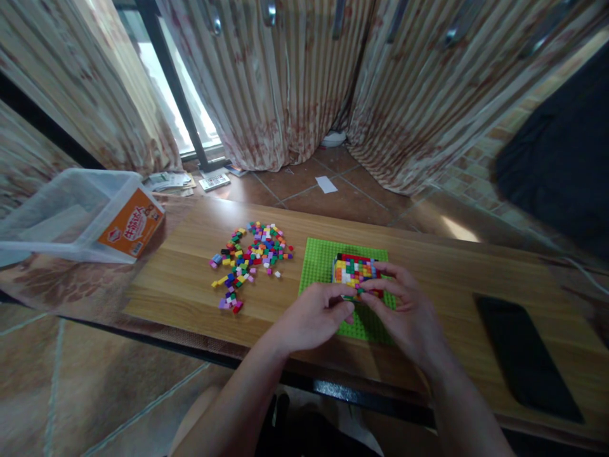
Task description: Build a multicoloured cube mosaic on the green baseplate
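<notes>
A block of multicoloured toy bricks [352, 270] stands on a green studded baseplate [316, 257], over its middle and right part. My left hand [318, 317] is at the near side of this brick structure, its index finger and thumb closed against the front edge. From the right, my right hand [406, 311] reaches over the structure. Its thumb and index finger pinch at the near edge around a small brick, and the other fingers rest along the right side. The fingers partly cover the structure's front and right faces.
Loose coloured bricks [266, 244] lie spread on the wooden board [181, 273] left of the baseplate. A clear plastic bin [66, 244] with an orange label stands at the far left. A black phone-like slab [528, 355] lies at the right. Striped curtains [295, 95] hang behind.
</notes>
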